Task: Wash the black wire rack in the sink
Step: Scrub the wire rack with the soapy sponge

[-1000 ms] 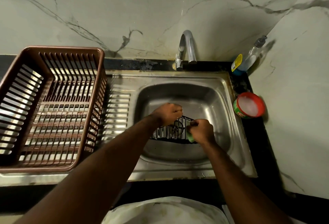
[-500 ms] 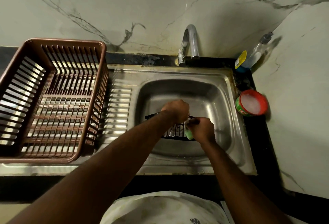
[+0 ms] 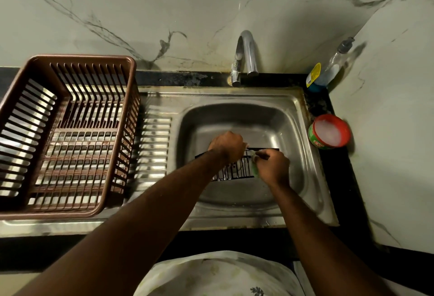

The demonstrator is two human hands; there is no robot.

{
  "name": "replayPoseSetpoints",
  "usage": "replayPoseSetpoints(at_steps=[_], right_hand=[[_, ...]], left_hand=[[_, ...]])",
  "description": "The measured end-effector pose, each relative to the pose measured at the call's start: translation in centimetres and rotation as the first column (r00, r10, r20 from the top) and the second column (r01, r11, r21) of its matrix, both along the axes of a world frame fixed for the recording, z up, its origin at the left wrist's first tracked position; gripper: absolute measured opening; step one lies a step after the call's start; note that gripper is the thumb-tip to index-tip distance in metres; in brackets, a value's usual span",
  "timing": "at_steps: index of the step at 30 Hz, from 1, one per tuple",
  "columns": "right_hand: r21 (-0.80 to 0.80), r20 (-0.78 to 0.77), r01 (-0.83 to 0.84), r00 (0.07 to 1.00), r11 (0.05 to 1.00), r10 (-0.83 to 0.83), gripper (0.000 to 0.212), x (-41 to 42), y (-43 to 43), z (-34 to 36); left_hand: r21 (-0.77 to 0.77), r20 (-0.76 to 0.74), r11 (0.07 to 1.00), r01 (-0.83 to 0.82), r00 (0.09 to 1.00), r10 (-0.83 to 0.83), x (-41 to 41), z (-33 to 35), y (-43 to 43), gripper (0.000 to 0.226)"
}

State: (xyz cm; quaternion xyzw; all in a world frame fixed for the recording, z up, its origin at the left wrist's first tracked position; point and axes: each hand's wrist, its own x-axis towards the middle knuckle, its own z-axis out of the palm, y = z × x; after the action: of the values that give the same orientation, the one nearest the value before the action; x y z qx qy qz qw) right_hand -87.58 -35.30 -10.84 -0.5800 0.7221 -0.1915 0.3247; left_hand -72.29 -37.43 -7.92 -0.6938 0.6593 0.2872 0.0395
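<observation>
The black wire rack point(image 3: 236, 171) is held above the middle of the steel sink point(image 3: 303, 154) basin, partly hidden by both hands. My left hand point(image 3: 227, 145) grips its upper edge from above. My right hand point(image 3: 272, 167) is closed on a green scrub pad point(image 3: 254, 170) pressed against the rack's right side. White suds cling to the lower wires.
A brown slatted dish basket point(image 3: 68, 136) stands on the drainboard at the left. The chrome tap point(image 3: 245, 57) rises behind the basin, with no water seen running. A red-rimmed tub of white dish soap point(image 3: 328, 134) and a clear pump bottle point(image 3: 328, 67) sit on the black ledge at the right.
My left hand has shifted up along the rack's top edge and the rack has tilted more level. My right hand with the pad has moved slightly up its right side.
</observation>
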Motion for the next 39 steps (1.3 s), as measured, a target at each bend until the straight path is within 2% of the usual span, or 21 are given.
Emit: replayPoseSetpoints(at_steps=[6, 11, 13, 19, 23, 28, 32, 36, 39], right_hand=[[-0.035, -0.113, -0.057, 0.992, 0.998, 0.053, 0.009, 0.5, -0.3, 0.0], [0.086, -0.183, -0.188, 0.962, 0.978, 0.201, 0.007, -1.1, 0.5, -0.3], [0.071, -0.2, -0.199, 0.957, 0.977, 0.209, 0.009, -0.8, 0.2, -0.1], [-0.072, -0.199, -0.139, 0.972, 0.988, 0.122, 0.012, 1.9, -2.8, 1.5], [-0.148, -0.098, -0.171, 0.983, 0.974, 0.157, 0.009, 1.9, -2.3, 1.1], [-0.098, -0.114, -0.243, 0.966, 0.965, 0.232, 0.009, 0.8, -0.2, 0.5], [-0.04, -0.126, -0.263, 0.958, 0.964, 0.256, 0.01, 0.6, 0.1, 0.3], [-0.075, -0.191, -0.27, 0.949, 0.96, 0.251, 0.016, 2.1, -1.9, 1.0], [-0.136, -0.158, -0.234, 0.964, 0.963, 0.212, 0.014, 2.5, -2.4, 1.0]], left_hand=[[-0.006, -0.074, 0.99, -0.141, 0.987, 0.14, 0.0, -0.8, 0.6, 0.044], [-0.024, -0.055, 0.98, -0.198, 0.979, 0.197, 1.0, -1.1, 0.2, 0.048], [-0.037, -0.039, 0.983, -0.181, 0.983, 0.18, 1.1, -1.0, 0.0, 0.047], [-0.048, -0.007, 0.987, -0.155, 0.988, 0.155, 0.3, -0.3, 0.1, 0.049], [-0.022, -0.03, 0.976, -0.219, 0.975, 0.218, 0.6, -0.8, 0.3, 0.05], [-0.02, -0.032, 0.963, -0.268, 0.963, 0.268, 1.4, -1.3, 0.5, 0.048], [-0.049, 0.032, 0.976, -0.211, 0.977, 0.212, 1.5, -1.2, 1.0, 0.047], [-0.095, 0.094, 0.991, -0.096, 0.99, 0.105, 1.0, -0.7, 1.3, 0.05], [-0.116, 0.118, 0.99, -0.085, 0.988, 0.098, 0.7, -0.4, 1.4, 0.05]])
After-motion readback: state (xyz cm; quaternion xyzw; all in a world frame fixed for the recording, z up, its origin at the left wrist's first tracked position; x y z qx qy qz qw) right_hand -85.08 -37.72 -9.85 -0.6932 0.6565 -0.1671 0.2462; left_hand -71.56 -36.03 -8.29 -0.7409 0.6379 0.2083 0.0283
